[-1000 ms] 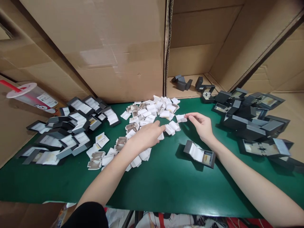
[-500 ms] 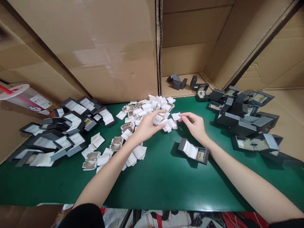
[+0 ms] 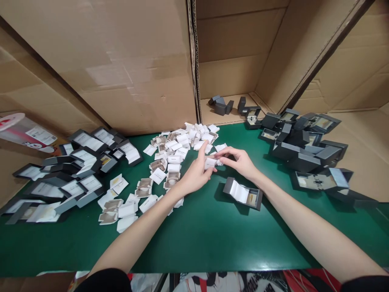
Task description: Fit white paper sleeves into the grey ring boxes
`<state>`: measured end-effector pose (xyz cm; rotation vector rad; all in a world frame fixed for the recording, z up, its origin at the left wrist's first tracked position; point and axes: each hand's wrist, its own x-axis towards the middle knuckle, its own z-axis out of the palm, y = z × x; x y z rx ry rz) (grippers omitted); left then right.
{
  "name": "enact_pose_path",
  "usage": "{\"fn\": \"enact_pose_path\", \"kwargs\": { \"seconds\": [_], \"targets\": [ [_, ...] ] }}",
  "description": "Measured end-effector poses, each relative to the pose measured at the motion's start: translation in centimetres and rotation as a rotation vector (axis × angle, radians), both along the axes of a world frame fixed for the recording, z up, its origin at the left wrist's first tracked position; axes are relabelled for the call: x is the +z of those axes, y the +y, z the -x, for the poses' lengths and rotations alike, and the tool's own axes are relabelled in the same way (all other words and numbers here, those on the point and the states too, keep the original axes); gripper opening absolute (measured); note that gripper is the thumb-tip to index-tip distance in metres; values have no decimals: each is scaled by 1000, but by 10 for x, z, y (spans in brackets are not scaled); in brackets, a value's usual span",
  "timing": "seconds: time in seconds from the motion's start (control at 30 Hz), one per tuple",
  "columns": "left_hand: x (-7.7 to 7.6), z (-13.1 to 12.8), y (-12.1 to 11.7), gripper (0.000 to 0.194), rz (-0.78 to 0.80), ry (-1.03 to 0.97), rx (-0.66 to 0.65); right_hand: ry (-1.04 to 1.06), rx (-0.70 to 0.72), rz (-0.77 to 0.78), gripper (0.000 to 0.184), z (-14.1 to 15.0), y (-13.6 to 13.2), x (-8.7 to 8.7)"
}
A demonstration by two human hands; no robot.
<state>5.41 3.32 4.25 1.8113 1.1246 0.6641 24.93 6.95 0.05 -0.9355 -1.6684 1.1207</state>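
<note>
Above the back middle of the table, my left hand [image 3: 198, 172] is closed around a small folded white card insert [image 3: 210, 163] with faint print. My right hand [image 3: 240, 163] comes from the other side, its thumb and fingertips pinching the insert's right end. Below my right hand, an open dark grey jewellery box [image 3: 243, 193] lies on the table, touched by neither hand. A white lining shows in its lid. Beside and behind my left hand spreads a pile of similar white card inserts [image 3: 182, 140], some turned to their grey-brown inner side.
Many open grey boxes with white linings [image 3: 88, 140] crowd the left of the green table [image 3: 212, 235]. More dark boxes [image 3: 304, 160] are heaped at the right. A plastic cup [image 3: 27, 132] stands far left. Cardboard walls [image 3: 121, 61] rise behind, with several boxes [image 3: 221, 106] in a cardboard recess.
My hands have come together: the right moved left and the left moved slightly forward, now meeting at one white insert. The view has shifted slightly. The open box stays in place.
</note>
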Motion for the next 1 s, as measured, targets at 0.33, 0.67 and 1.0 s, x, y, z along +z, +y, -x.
{"fn": "enact_pose_path", "kwargs": {
  "seconds": [0.33,0.67,1.0],
  "targets": [
    [1,-10,-9,87,-117,18,47,231,59,192,25,-6,7,-1],
    [7,-18,-26,72,-117,126,-473,642,-147,532,24,-20,31,-18],
    [-14,-3,-21,53,-502,302,47,662,-193,493,19,-15,23,-10]
  ]
}}
